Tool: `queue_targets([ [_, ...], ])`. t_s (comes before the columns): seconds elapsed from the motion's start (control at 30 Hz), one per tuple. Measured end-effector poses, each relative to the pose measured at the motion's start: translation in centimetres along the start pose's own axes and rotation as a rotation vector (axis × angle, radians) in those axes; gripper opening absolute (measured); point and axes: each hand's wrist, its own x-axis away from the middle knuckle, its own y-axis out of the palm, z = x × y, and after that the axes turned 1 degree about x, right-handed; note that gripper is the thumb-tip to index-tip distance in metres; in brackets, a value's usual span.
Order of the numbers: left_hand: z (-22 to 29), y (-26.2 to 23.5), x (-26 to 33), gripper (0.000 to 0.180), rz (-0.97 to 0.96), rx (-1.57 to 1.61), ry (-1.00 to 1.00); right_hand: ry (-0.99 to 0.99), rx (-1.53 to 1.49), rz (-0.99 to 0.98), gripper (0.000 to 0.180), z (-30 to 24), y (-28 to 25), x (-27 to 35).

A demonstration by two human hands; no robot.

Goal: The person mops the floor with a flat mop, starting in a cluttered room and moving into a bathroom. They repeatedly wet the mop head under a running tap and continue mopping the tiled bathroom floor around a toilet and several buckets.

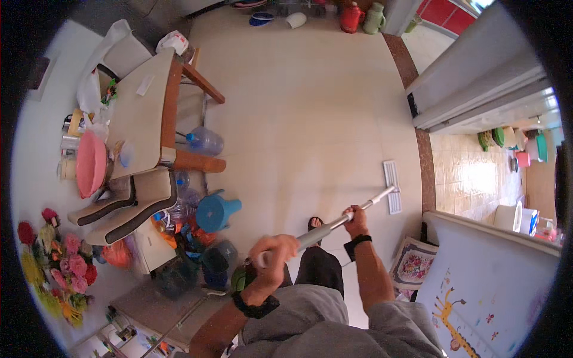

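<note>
A flat mop with a metal pole (315, 235) slants across in front of my body, its handle end near my waist. My left hand (276, 258) is wrapped round the upper end of the pole. Farther down, my right hand (357, 221) grips the thinner silver part. The narrow pale mop head (391, 187) lies on the tiled floor to the right, near the doorway strip. Black bands circle both wrists. My foot (315, 223) in a dark sandal shows just beyond the pole.
At left stands a table (142, 113) with a pink covered basin (91, 169). Water bottles (205, 142) and a blue stool (217, 211) stand beside it. A brown threshold strip (425, 161) borders the right room. A red thermos (351, 18) is at the far wall.
</note>
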Motion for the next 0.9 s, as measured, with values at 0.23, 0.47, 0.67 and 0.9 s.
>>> queue_targets([
  [0.23, 4.0, -3.7, -2.5, 0.015, -0.129, -0.021, 0.003, 0.053, -0.113, 0.029, 0.010, 1.7, 2.8, 1.3],
  [0.47, 17.1, -17.3, -4.9, 0.021, 0.091, 0.190, 0.223, 0.103, 0.243, -0.297, 0.015, 18.6, 16.5, 10.4],
  [0.67, 28.0, -25.5, -6.9, 0.030, 0.145, -0.114, 0.426, 0.444, 0.094, -0.290, 0.005, 32.2, 30.8, 14.9],
  [0.9, 26.4, -27.3, -11.3, 0.028, -0.127, -0.258, 0.562, 0.352, 0.113, -0.490, 0.014, 39.9, 38.0, 9.9],
])
